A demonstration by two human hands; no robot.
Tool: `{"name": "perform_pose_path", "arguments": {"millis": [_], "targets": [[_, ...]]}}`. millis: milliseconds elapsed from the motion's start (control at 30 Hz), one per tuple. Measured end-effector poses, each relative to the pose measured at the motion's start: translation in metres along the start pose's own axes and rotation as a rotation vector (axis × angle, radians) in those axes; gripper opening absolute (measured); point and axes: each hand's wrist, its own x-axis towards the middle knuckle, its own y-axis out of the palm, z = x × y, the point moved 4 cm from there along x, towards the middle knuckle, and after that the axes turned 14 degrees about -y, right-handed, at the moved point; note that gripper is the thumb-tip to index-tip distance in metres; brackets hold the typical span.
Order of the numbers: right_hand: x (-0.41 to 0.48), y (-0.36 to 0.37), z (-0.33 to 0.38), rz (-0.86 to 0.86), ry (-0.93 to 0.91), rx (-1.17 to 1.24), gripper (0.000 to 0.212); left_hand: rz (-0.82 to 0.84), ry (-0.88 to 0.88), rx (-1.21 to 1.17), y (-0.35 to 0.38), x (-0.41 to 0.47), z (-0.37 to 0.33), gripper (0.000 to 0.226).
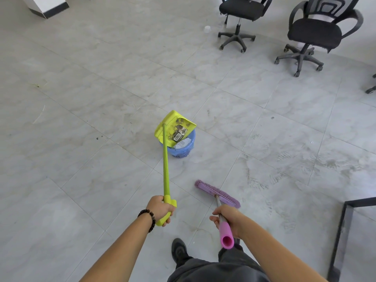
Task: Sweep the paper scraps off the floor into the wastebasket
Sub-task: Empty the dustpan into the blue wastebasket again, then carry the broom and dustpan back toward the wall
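Note:
A blue wastebasket (187,151) stands on the tiled floor in the middle of the view, with white paper (183,143) inside it. My left hand (160,208) grips the long handle of a yellow-green dustpan (173,123). The pan is tilted over the basket's rim, and a dark printed scrap (179,134) lies at its lip. My right hand (226,218) holds the purple broom (217,193) by its pink grip. The broom head rests on the floor to the right of the basket, nearer to me.
Two black office chairs (238,21) (311,35) stand at the back right. A small white cup (207,29) lies near them. A black table frame (341,235) is at the right edge. A white pillar (46,5) stands far left. My shoes are at the bottom.

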Motion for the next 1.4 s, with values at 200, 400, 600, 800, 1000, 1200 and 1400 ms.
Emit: {"name": "perform_pose_path", "arguments": {"millis": [200, 400, 600, 800, 1000, 1200, 1400], "targets": [[-0.008, 0.008, 0.015, 0.036, -0.099, 0.004, 0.040, 0.041, 0.217, -0.244, -0.007, -0.054, -0.033, 0.027], [-0.006, 0.006, 0.034, -0.037, -0.229, 0.136, 0.039, 0.034, 0.391, -0.668, -0.042, -0.099, -0.068, 0.024], [-0.005, 0.014, 0.038, 0.064, -0.327, 0.346, 0.055, 0.035, 0.364, -1.116, -0.100, -0.108, -0.061, 0.030], [-0.002, 0.021, 0.035, -0.014, -0.430, -0.388, 0.046, 0.003, 0.102, -0.843, -0.101, -0.052, -0.017, 0.039], [-0.015, 0.032, 0.041, -0.254, -0.626, -0.712, 0.014, 0.083, -0.101, -0.447, -0.061, 0.007, 0.029, 0.025], [-0.023, 0.023, 0.043, -0.265, -0.751, -0.710, 0.010, 0.206, -0.153, -0.361, -0.019, 0.015, 0.013, 0.014], [-0.016, -0.010, 0.087, -0.354, -0.811, -0.604, 0.009, 0.220, -0.074, -0.195, 0.015, -0.003, -0.052, 0.017]]}}
